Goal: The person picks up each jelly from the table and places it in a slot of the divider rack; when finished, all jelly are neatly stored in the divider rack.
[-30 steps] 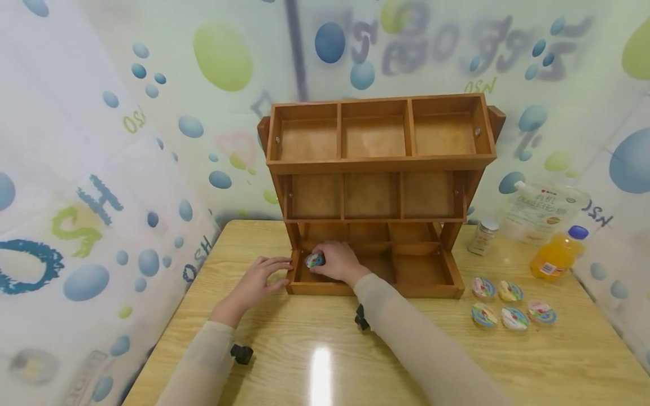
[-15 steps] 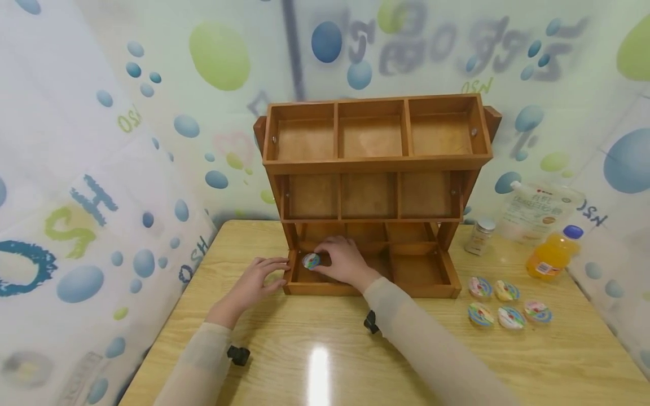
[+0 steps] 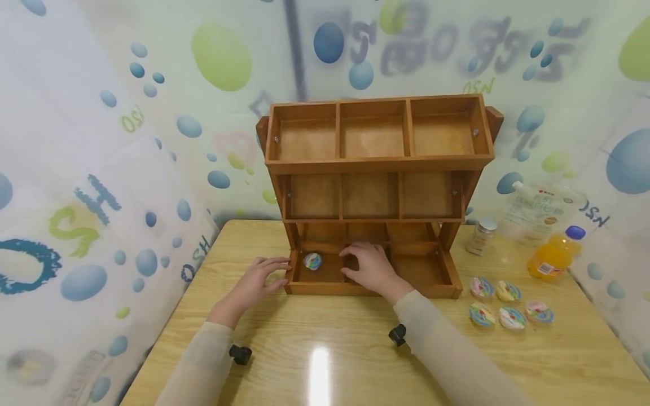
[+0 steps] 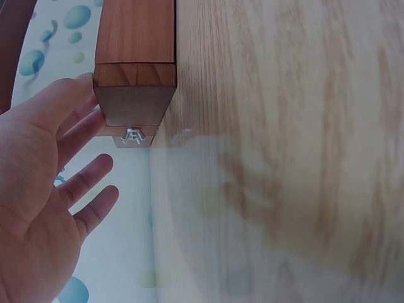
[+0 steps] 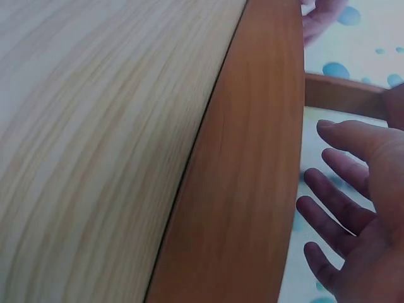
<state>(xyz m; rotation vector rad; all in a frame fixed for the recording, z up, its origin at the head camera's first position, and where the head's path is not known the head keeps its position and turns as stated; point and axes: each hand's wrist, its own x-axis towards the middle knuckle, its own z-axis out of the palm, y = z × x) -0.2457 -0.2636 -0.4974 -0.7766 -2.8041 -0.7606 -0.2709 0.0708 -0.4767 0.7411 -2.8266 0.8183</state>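
A small cup with a colourful printed lid [image 3: 312,261] lies in the bottom-left compartment of a brown wooden tiered shelf [image 3: 381,167]. My right hand [image 3: 373,269] is over the bottom tier's middle, to the right of that cup and apart from it, holding nothing. In the right wrist view its fingers [image 5: 334,202] are spread and relaxed behind the shelf's front board [image 5: 233,170]. My left hand [image 3: 256,285] touches the left end of the bottom tier with its fingertips. The left wrist view shows those fingers [image 4: 82,136] nearly straight against the wooden corner [image 4: 136,76].
Several similar lidded cups [image 3: 512,318] sit on the wooden table [image 3: 284,349] right of the shelf. Behind them stand an orange drink bottle [image 3: 553,255] with a blue cap, a small white-capped jar [image 3: 481,237] and a white pouch [image 3: 540,211]. A patterned wall backs the table.
My right hand has let go of the lidded cup in the bottom-left compartment and moved right, away from it. The left hand stays at the shelf's left end.
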